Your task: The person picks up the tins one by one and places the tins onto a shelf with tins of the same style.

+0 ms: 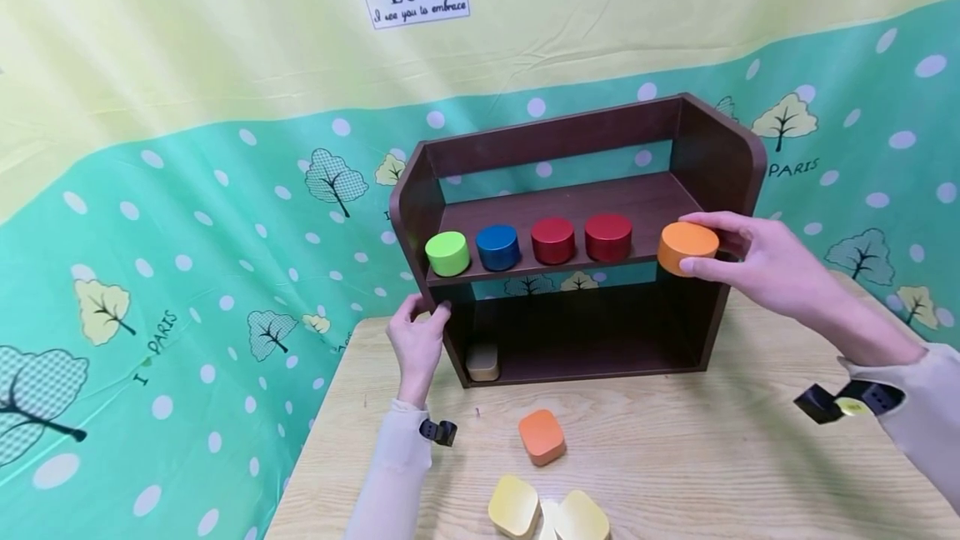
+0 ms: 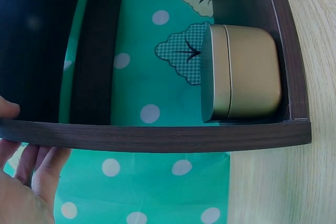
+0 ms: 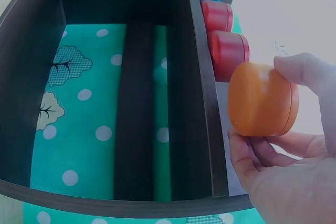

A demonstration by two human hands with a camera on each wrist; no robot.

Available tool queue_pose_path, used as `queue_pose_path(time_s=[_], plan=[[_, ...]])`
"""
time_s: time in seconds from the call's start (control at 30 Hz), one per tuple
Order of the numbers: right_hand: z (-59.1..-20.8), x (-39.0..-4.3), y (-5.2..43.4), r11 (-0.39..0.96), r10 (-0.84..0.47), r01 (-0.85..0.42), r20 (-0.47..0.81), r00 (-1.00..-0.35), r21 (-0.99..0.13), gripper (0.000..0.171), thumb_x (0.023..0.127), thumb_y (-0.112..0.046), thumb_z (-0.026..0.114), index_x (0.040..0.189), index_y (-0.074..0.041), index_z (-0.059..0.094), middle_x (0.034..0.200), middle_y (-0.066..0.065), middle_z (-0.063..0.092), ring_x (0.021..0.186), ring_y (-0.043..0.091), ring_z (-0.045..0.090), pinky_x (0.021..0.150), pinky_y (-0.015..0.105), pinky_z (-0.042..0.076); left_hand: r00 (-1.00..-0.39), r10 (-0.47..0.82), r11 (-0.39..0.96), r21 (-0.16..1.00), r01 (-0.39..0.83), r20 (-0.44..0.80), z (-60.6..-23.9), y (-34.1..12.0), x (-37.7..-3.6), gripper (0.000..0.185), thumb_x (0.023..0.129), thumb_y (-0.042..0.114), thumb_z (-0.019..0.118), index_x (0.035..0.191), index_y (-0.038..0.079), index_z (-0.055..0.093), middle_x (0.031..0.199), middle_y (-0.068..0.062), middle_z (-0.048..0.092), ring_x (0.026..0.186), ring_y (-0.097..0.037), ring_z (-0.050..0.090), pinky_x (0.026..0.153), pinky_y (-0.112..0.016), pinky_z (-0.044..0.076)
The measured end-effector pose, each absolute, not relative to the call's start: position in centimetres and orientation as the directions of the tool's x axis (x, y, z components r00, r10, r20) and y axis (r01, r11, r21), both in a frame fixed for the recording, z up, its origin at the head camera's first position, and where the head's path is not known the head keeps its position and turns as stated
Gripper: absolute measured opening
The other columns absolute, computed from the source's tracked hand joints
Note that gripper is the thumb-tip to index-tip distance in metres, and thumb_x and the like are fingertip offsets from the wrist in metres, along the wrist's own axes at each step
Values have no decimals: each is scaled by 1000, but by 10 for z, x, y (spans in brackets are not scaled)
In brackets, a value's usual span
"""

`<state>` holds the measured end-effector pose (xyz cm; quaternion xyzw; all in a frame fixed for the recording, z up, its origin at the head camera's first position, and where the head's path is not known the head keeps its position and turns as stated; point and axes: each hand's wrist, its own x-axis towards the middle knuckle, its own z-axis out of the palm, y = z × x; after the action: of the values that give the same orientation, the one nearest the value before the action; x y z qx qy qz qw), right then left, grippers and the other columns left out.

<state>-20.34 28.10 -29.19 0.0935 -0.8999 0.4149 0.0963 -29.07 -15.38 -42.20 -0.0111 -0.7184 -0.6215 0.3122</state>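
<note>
My right hand (image 1: 772,261) pinches a round orange tin (image 1: 686,247) between thumb and fingers, close to the right end of the upper board of a dark brown shelf (image 1: 570,202). Along that board's front edge stand a green tin (image 1: 447,254), a blue tin (image 1: 498,247) and two red tins (image 3: 229,55). At the shelf's left side panel (image 2: 157,138), my left hand (image 1: 417,340) grips the edge, thumb on the inner face and fingers outside. A gold tin with rounded corners (image 2: 251,72) sits in the lower compartment's left corner.
On the wooden table (image 1: 750,448) before the shelf lies an orange square tin (image 1: 542,437). Nearer to me are pale yellow square tins (image 1: 514,507). A patterned green and yellow curtain (image 1: 225,215) hangs behind the shelf.
</note>
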Motion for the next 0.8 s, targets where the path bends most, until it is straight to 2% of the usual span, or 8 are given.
queue_pose_path(time_s=[0.1, 0.23, 0.33, 0.37, 0.5, 0.8], plan=[[-288, -207, 279, 631, -97, -250, 245, -965, -735, 68, 102, -26, 77, 162, -7, 50, 148, 26, 62, 101, -14, 58, 80, 9, 52, -807, -369, 229, 887, 401, 461, -422, -154, -290, 10, 86, 1, 83, 96, 1, 80, 88, -7, 73, 91, -11, 67, 81, -20, 52], [-283, -212, 275, 642, -91, -224, 218, -972, -733, 71, 105, -31, 74, 165, -6, 45, 154, 28, 57, 118, 14, 62, 79, 8, 51, -807, -370, 231, 888, 399, 459, -422, -155, -291, 10, 86, 1, 83, 96, 2, 80, 89, -9, 74, 91, -10, 66, 81, -19, 52], [-281, -215, 272, 662, -83, -204, 201, -976, -721, 72, 106, -34, 72, 166, -5, 43, 155, 30, 55, 126, 37, 57, 78, 10, 50, -806, -374, 231, 888, 398, 458, -423, -154, -290, 11, 86, 1, 84, 96, 2, 80, 90, -9, 74, 90, -9, 66, 80, -19, 52], [-280, -217, 271, 667, -79, -197, 195, -978, -719, 73, 106, -34, 72, 166, -5, 43, 155, 29, 55, 128, 41, 57, 78, 11, 49, -807, -375, 229, 888, 398, 457, -423, -154, -290, 11, 86, 1, 84, 96, 2, 80, 90, -10, 74, 90, -9, 66, 81, -19, 51], [-279, -222, 268, 687, -68, -172, 173, -983, -706, 73, 106, -36, 71, 166, -5, 42, 156, 30, 53, 129, 45, 54, 80, 14, 47, -806, -380, 228, 891, 393, 453, -423, -153, -290, 12, 86, 1, 84, 96, 1, 80, 90, -11, 74, 90, -10, 65, 81, -19, 51], [-277, -230, 266, 706, -69, -154, 149, -986, -692, 72, 107, -35, 70, 166, -4, 41, 156, 30, 51, 127, 44, 48, 81, 20, 48, -818, -360, 234, 892, 387, 449, -421, -155, -290, 10, 88, 2, 82, 97, 1, 79, 91, -11, 73, 92, -15, 65, 83, -22, 52]])
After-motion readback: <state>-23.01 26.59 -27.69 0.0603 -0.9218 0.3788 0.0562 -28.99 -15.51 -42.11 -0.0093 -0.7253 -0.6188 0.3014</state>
